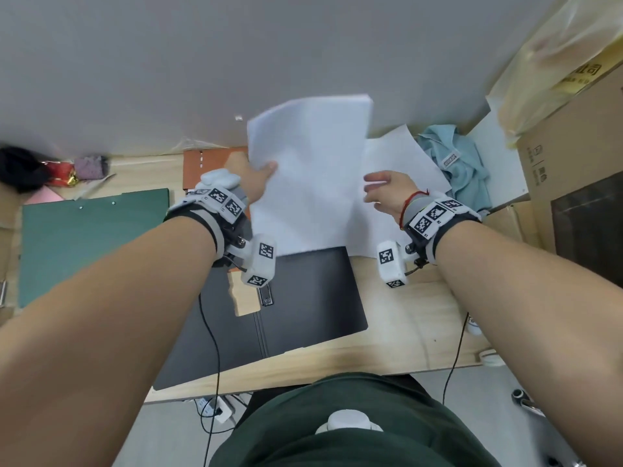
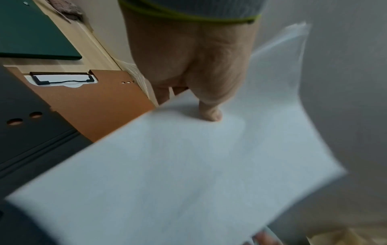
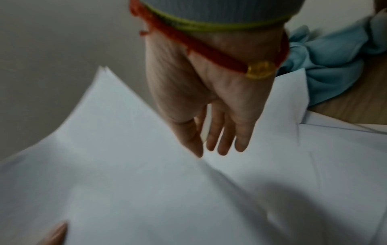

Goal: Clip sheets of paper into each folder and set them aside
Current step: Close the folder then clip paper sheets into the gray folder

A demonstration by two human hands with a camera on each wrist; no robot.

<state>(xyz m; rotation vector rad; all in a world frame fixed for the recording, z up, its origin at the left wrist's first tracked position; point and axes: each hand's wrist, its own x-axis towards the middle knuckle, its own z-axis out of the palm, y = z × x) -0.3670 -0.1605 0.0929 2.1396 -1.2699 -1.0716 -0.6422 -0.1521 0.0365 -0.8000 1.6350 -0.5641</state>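
Left hand (image 1: 250,178) pinching sheets (image 1: 308,176) (thumb on top) above black folder (image 1: 303,298); right hand (image 1: 387,192) fingers (image 3: 222,139) released beside them

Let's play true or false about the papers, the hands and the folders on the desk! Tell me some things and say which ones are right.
1. The left hand pinches the lifted sheets of paper. True.
2. The right hand grips a pen. False: its fingers are straight and hold nothing.
3. The black folder lies open on the desk. True.
4. The green folder is in front of the right hand. False: it lies on the left side of the desk.
5. A light blue cloth lies at the back right, beside the loose paper. True.
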